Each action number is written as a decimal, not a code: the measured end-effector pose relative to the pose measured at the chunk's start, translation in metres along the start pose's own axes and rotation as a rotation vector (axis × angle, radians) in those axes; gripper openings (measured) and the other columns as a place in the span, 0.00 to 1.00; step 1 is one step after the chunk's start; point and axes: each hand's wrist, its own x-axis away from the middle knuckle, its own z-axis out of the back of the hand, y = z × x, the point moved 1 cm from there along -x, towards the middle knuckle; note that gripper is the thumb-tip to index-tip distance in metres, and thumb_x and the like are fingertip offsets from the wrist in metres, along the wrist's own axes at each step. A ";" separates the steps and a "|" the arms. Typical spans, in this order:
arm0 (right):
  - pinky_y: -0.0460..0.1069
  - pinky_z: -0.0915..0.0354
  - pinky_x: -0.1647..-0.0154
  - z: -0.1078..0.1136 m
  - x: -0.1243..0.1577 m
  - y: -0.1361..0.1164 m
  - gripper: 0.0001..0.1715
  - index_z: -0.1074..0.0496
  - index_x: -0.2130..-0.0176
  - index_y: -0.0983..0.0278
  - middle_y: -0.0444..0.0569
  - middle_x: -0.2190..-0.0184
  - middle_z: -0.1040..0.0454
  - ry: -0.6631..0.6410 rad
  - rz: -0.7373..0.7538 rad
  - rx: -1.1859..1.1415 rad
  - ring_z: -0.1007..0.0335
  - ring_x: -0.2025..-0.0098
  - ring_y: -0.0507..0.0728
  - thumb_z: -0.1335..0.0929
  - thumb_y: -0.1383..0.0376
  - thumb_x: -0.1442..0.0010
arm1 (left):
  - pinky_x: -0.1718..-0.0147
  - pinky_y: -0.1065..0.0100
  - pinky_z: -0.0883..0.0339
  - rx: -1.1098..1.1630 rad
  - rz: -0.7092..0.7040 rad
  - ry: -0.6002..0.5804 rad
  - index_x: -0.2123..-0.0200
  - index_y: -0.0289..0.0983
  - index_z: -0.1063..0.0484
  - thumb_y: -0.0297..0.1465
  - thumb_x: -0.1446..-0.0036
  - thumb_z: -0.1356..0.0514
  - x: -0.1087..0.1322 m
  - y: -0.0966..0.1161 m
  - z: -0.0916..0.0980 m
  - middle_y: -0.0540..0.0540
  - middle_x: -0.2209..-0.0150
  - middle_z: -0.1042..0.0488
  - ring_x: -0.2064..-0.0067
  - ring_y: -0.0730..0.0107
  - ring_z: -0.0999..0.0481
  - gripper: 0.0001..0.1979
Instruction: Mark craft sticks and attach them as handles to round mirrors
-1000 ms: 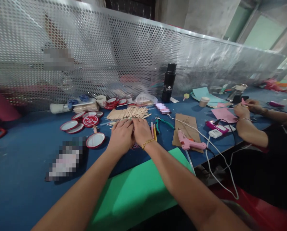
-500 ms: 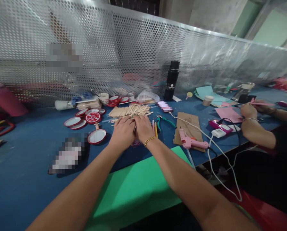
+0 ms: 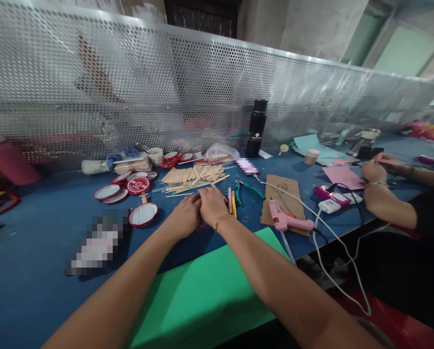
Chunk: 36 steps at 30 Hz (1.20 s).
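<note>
My left hand (image 3: 187, 214) and my right hand (image 3: 213, 206) are pressed side by side just above the blue table. The fingers of both are curled inward and downward, and whatever they hold is hidden beneath them. A gold chain bracelet circles the right wrist. Just beyond the fingertips lies a pile of flat wooden craft sticks (image 3: 195, 174). A yellow pen (image 3: 234, 204) and a pink one stand close to the right hand's outer side. Some thin purple strands show under the hands. Below the forearms lies a green sheet (image 3: 209, 281).
Red-rimmed lids (image 3: 139, 185) and one white-faced lid (image 3: 143, 214) lie left. Teal pliers (image 3: 251, 190), a pink glue gun (image 3: 287, 219) on cardboard (image 3: 293, 189) and a white cable (image 3: 333, 242) are right. A black bottle (image 3: 256, 128) stands behind. Another person's hands (image 3: 379, 169) hold pink paper.
Both hands have drawn slightly back toward me from the craft sticks, still close together. The view has tilted up a little. The other person's hands have shifted slightly.
</note>
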 end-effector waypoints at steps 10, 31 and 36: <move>0.55 0.41 0.39 -0.007 0.004 0.006 0.22 0.28 0.44 0.69 0.60 0.49 0.24 0.019 0.082 -0.057 0.33 0.44 0.61 0.42 0.74 0.31 | 0.40 0.51 0.33 -0.026 0.099 0.028 0.45 0.32 0.24 0.22 0.41 0.45 0.003 0.003 -0.001 0.32 0.42 0.24 0.42 0.50 0.25 0.22; 0.58 0.40 0.35 -0.014 0.012 0.025 0.23 0.27 0.43 0.64 0.57 0.49 0.24 0.061 0.189 -0.222 0.32 0.43 0.60 0.40 0.75 0.32 | 0.40 0.52 0.32 0.133 0.278 0.265 0.45 0.28 0.27 0.20 0.39 0.47 0.004 0.026 -0.021 0.32 0.44 0.24 0.42 0.52 0.26 0.20; 0.59 0.42 0.33 -0.015 0.011 0.025 0.23 0.28 0.42 0.66 0.57 0.47 0.24 0.046 0.179 -0.232 0.32 0.41 0.61 0.40 0.74 0.33 | 0.40 0.50 0.32 0.208 0.295 0.289 0.46 0.30 0.26 0.20 0.40 0.47 0.004 0.025 -0.021 0.32 0.44 0.24 0.42 0.51 0.25 0.20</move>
